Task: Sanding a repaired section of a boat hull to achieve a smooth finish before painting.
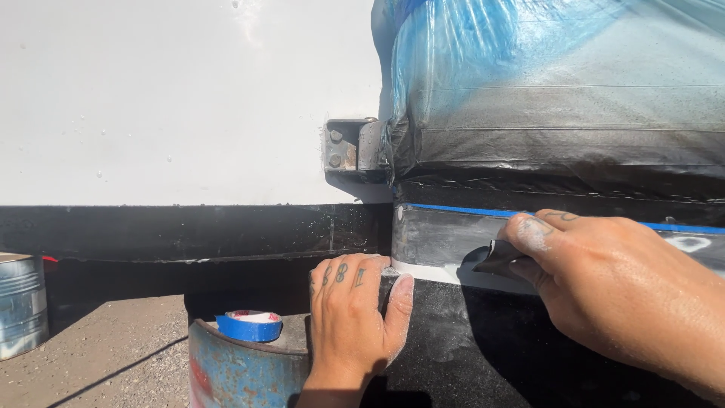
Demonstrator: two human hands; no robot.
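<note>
My right hand (pixel 604 287) pinches a small dark piece of sandpaper (pixel 500 259) and presses it against a grey sanded strip (pixel 434 238) on a vehicle body, just under a line of blue masking tape (pixel 453 209). My left hand (pixel 351 317) rests flat with fingers curled on the black lower panel (pixel 468 347) at the strip's left end, dusted with white powder and holding nothing. Above the strip, blue plastic sheeting (pixel 544 68) covers part of the body.
A white panel (pixel 174 98) fills the upper left, with a metal hinge bracket (pixel 349 149) at its right edge. A roll of blue tape (pixel 249 326) sits on a rusty blue drum (pixel 242 370). A shiny metal can (pixel 21 302) stands at far left on gravel ground.
</note>
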